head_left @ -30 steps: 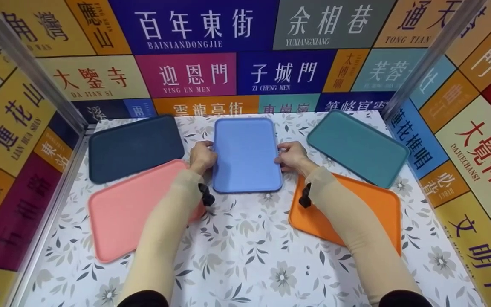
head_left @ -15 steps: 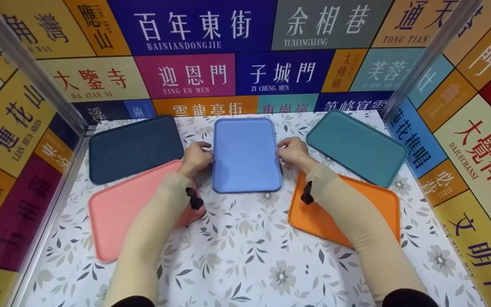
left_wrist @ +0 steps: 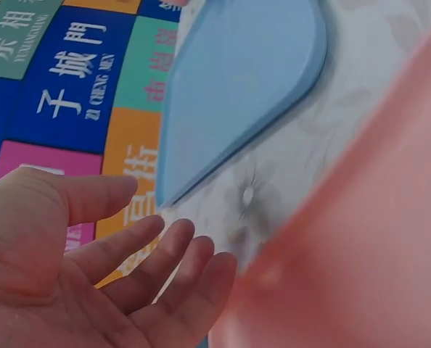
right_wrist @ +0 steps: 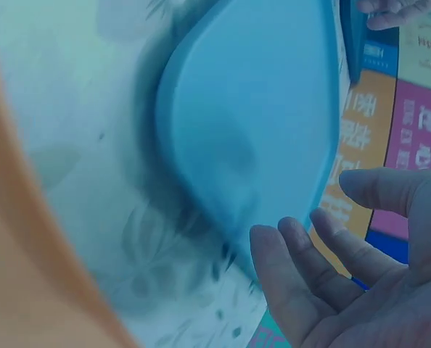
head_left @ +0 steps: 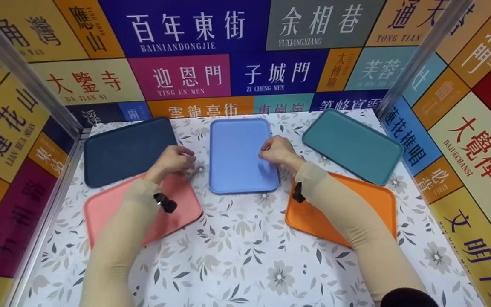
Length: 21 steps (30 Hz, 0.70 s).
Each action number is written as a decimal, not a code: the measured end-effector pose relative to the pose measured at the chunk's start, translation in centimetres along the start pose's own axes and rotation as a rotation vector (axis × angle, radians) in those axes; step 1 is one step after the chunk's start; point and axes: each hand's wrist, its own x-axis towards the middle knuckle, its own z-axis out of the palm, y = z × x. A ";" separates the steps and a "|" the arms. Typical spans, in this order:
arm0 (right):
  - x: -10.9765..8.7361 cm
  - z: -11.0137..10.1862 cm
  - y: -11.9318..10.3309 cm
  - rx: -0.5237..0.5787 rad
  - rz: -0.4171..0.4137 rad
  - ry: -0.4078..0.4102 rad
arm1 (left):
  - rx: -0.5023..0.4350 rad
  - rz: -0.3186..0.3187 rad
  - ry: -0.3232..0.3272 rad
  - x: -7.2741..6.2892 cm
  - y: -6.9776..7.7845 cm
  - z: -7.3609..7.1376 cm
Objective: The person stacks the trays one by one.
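Blue tray (head_left: 237,166) hides partly behind the right hand (head_left: 278,150), whose grip, like the left hand's (head_left: 174,159), hangs loose.

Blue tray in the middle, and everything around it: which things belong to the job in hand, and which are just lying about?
Likely in the job:
blue tray, right hand over its edge

Likely just lying about:
navy tray
pink tray
green tray
orange tray

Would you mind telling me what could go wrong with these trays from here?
The right hand is over the right edge of the blue tray, so it might knock it askew. The right sleeve crosses above the orange tray and could drag it if lowered. The left hand, close to the pink tray, might nudge it.
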 end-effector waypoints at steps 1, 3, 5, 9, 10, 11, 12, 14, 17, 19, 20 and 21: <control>-0.1 0.2 -0.3 -0.002 -0.019 0.000 | -0.002 -0.008 -0.006 -0.3 -0.1 -0.4; -0.3 0.6 -1.0 0.005 -0.049 -0.012 | -0.006 -0.024 -0.018 -1.1 -0.4 -1.2; -0.5 1.0 -1.6 0.020 -0.069 -0.018 | -0.027 -0.035 -0.034 -1.9 -0.7 -1.9; -0.9 1.8 -2.9 0.053 -0.101 -0.036 | -0.073 -0.048 -0.055 -3.4 -2.0 -3.2; -1.0 2.0 -3.3 0.063 -0.107 -0.045 | -0.074 -0.050 -0.059 -3.8 -2.3 -3.5; -1.1 2.2 -3.5 0.078 -0.108 -0.059 | -0.070 -0.056 -0.060 -4.1 -2.7 -3.8; -1.2 2.3 -3.8 0.096 -0.108 -0.077 | -0.061 -0.063 -0.062 -4.4 -3.0 -4.2; -1.4 2.7 -4.4 0.138 -0.103 -0.116 | -0.043 -0.077 -0.071 -5.1 -3.7 -5.0; -1.6 3.3 -5.2 0.179 -0.100 -0.173 | -0.017 -0.109 -0.080 -6.2 -4.6 -6.2; -1.7 3.8 -5.7 0.182 -0.110 -0.192 | 0.003 -0.116 -0.087 -6.8 -5.2 -6.9; -1.7 4.0 -6.0 0.179 -0.119 -0.199 | 0.011 -0.116 -0.087 -7.2 -5.4 -7.2; -1.8 4.3 -6.2 0.172 -0.131 -0.203 | 0.026 -0.116 -0.085 -7.5 -5.6 -7.6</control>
